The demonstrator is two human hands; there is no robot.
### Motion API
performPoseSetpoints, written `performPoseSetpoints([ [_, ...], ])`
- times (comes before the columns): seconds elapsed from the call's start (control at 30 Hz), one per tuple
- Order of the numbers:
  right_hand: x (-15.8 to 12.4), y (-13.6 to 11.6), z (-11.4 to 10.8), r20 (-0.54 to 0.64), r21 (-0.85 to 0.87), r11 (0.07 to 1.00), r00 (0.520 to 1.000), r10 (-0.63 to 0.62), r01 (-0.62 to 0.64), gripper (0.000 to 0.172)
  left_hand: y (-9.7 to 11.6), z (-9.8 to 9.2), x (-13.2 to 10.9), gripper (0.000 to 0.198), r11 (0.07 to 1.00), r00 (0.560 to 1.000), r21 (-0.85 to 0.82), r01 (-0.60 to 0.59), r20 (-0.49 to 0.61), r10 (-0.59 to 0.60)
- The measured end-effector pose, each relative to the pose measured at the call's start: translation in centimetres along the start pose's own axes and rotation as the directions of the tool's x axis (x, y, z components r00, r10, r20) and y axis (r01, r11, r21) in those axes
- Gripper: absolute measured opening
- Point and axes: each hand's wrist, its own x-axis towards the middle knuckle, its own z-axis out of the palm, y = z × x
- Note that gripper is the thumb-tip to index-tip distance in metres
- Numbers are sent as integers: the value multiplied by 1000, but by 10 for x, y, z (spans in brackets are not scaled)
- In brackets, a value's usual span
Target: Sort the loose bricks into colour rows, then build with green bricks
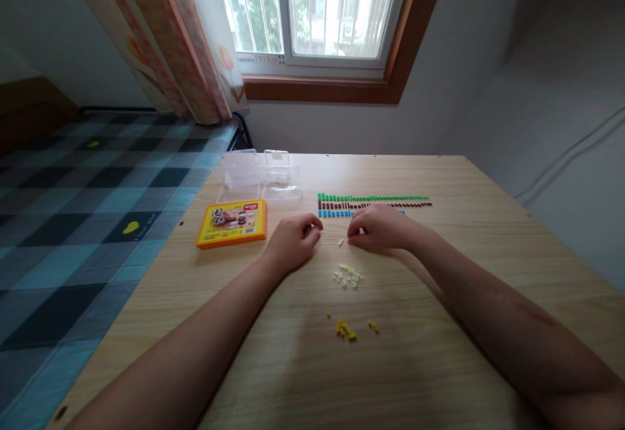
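Observation:
My left hand (293,242) rests on the table left of the brick rows, its fingers curled in toward the thumb; whether a small piece is between them I cannot make out. My right hand (379,227) is pinched, fingertips down at the tabletop, and what it may hold is hidden. Between the two hands lies one cream building brick (340,242), close to the right fingertips. Beyond them run rows of green bricks (374,198), brown bricks (336,205) and blue bricks (334,214), the blue row partly covered by my right hand. Nearer me is a loose pile of cream bricks (347,276).
Yellow bricks (344,330) are scattered nearest me on the wooden table (439,352). An orange-yellow box (232,223) lies left of my left hand, with open clear plastic cases (258,179) behind it. A bed (97,209) borders the table's left; a window (336,13) is ahead.

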Motion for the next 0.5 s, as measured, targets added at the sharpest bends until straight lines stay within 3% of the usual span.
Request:
performPoseSetpoints([
  [0.1,1,-3,5,-2,10,1000,1000,-9,9,9,2,0,-1,17,997,998,74,-29,61,24],
  [0.27,4,-4,15,-105,20,1000,994,5,-3,12,2,2,-3,21,974,972,173,-147,207,110],
  [0.5,-1,2,16,-135,171,981,988,-74,97,15,4,1,-4,25,972,976,188,-143,190,107],
])
